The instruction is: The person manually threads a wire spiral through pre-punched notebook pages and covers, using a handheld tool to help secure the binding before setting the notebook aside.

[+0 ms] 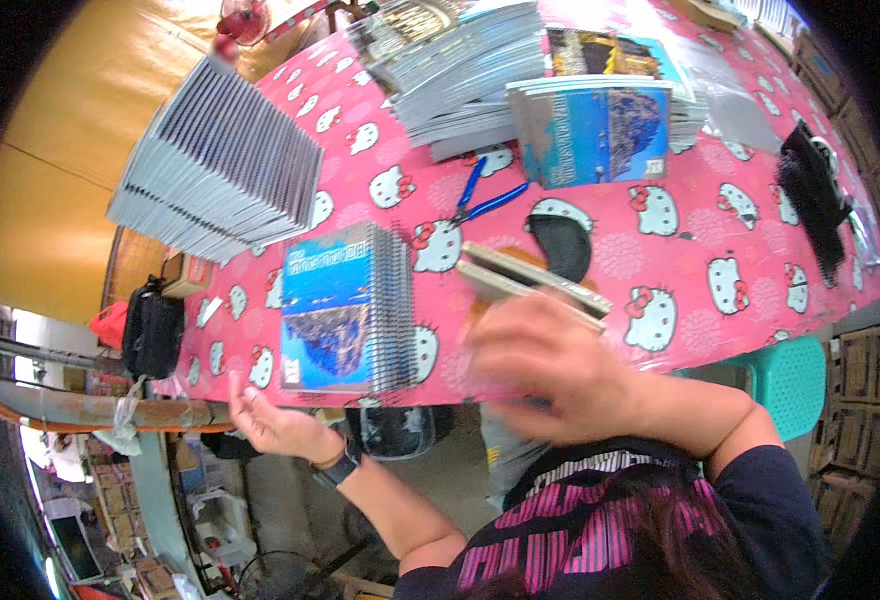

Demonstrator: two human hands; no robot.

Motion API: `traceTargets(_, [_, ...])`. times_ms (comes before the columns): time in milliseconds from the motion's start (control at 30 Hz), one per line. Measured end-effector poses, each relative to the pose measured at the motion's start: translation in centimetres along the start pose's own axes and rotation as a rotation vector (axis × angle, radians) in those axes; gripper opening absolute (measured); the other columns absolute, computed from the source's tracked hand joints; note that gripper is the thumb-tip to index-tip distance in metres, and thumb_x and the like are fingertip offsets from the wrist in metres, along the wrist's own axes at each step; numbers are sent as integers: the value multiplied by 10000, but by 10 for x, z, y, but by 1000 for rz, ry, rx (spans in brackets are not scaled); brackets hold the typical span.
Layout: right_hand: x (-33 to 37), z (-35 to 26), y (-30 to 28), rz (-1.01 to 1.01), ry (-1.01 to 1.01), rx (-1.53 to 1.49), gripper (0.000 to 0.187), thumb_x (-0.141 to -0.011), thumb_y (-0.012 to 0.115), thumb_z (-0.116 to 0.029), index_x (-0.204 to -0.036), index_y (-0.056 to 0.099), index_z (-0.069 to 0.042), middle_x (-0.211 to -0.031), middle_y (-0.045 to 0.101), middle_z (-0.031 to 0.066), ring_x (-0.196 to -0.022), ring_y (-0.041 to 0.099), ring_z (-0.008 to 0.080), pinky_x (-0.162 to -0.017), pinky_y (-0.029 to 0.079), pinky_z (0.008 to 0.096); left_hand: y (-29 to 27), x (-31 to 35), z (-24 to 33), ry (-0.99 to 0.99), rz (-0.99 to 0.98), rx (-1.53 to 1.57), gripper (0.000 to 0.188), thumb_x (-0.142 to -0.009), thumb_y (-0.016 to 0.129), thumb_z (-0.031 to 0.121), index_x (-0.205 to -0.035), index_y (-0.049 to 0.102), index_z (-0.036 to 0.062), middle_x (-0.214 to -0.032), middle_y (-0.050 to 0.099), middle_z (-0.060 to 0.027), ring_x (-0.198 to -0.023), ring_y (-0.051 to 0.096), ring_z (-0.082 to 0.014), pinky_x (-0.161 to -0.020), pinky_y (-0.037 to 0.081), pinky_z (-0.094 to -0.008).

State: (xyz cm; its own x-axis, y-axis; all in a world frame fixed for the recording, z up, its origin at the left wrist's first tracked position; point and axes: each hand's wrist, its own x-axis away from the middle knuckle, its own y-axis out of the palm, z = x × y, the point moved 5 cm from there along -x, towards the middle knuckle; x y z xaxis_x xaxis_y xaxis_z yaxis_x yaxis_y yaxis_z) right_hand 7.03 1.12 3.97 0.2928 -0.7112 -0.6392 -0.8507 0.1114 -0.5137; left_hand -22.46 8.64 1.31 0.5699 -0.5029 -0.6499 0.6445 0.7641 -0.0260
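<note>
My left hand (278, 428) is off the table's front edge, palm turned up with its fingers apart and nothing in it. Just beyond it stands a stack of spiral-bound books (328, 310) with blue scenic covers, their coils facing right. My right hand (550, 365) is smeared by motion over the front edge, right of that stack. Directly behind its knuckles lies a pair of pale, narrow bars (535, 280); whether the hand touches them I cannot tell. A dark curved pad (563, 245) lies beyond the bars. Blue-handled pliers (485, 203) rest open on the table, farther back.
A pink patterned cloth (610, 225) covers the table. At the back left rises a tall stack of bound books (225, 160). More book piles (480, 85) and a blue-covered stack (590, 135) stand at the back. A black brush (815, 200) lies at right, above a green stool (792, 385).
</note>
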Motion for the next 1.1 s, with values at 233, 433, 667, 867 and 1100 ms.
traceTargets(233, [66, 51, -66, -380, 616, 195, 563, -757, 629, -92, -1289, 446, -88, -1073, 575, 150, -924, 585, 321, -771, 497, 408, 98, 105, 105, 492, -792, 146, 405, -786, 699, 305, -1104, 607, 71, -1146, 587, -105, -1118, 492, -305, -1009, 304, -491])
traceTargets(433, [52, 100, -150, -217, 319, 337, 360, -742, 636, -71, -1101, 608, -79, -1028, 626, 139, -990, 579, 316, -867, 463, 416, 138, 172, 122, 537, -1168, 109, 579, -589, 820, 350, -1092, 638, 129, -1060, 581, -51, -1060, 478, -287, -937, 316, -449])
traceTargets(667, [-38, 223, -174, 21, 252, 974, 322, -754, 712, -205, -1034, 609, -83, -1029, 637, 119, -1031, 575, 308, -851, 438, 447, 140, 207, 151, 539, -1029, 67, 587, -616, 809, 369, -1123, 636, 128, -1092, 583, -39, -1063, 480, -278, -927, 309, -443])
traceTargets(867, [-36, 224, -188, 145, 269, 758, 239, -752, 707, -174, -940, 601, -71, -870, 631, 116, -926, 608, 326, -764, 475, 432, 132, 193, 141, 435, -978, 283, 501, -665, 784, 229, -1126, 633, 102, -1193, 556, -120, -1117, 474, -304, -967, 338, -433])
traceTargets(1100, [-28, 51, -179, 162, -119, 628, 196, -718, 677, -112, -875, 569, -67, -789, 603, 82, -815, 597, 288, -720, 470, 407, 141, 138, 156, 442, -489, 326, 643, -677, 775, 129, -1245, 501, 1, -1336, 434, -213, -1255, 386, -371, -1066, 249, -494])
